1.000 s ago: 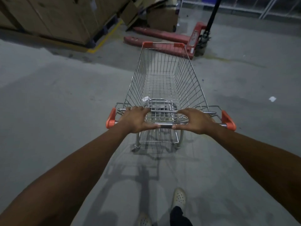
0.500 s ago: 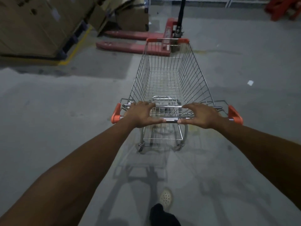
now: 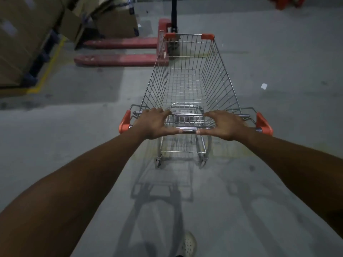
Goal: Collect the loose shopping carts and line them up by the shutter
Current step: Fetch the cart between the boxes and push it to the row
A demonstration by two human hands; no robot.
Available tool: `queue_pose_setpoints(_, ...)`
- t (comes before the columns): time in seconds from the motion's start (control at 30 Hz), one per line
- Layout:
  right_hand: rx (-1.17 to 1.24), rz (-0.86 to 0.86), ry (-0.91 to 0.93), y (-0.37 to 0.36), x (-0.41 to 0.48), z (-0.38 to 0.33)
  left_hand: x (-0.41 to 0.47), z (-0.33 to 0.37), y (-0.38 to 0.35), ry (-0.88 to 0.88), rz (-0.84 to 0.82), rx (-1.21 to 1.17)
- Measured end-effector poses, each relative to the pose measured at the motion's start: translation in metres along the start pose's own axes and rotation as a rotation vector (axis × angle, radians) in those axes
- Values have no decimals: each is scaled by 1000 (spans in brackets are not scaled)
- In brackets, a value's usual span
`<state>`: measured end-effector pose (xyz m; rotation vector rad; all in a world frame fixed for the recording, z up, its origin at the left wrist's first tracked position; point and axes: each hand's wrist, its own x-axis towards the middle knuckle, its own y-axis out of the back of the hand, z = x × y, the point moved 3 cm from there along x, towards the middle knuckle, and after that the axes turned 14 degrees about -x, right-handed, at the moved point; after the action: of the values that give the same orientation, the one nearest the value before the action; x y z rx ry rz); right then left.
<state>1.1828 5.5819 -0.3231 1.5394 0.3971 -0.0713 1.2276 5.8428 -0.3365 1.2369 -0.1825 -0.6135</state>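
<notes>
The left hand and right hand are gripping the handle bar of a shopping cart, fingers curling round it, facing a red pallet jack

Dim, bluish light; soft shadows on the floor; blurred, wide-angle-bent upper corners.

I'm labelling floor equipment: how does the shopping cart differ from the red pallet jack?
The shopping cart is open silver wire, the pallet jack solid red. The cart stands tall on wheels; the jack's forks lie low. The left hand and right hand hold only the cart. Both sit on the floor.
</notes>
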Motion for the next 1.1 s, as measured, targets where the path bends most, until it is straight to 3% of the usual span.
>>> queue_pose_setpoints(0.4, 95, 40, -151, 35, 89, 58, 164, -27, 42, -182, -69, 45)
queue_pose_setpoints(0.6, 93, 3, -314, 45, 136, 93, 250, -33, 64, -306, -103, 47)
queue_pose_setpoints(1.1, 82, 40, -493, 75, 230, 209, 446, -5, 95, -504, -148, 59)
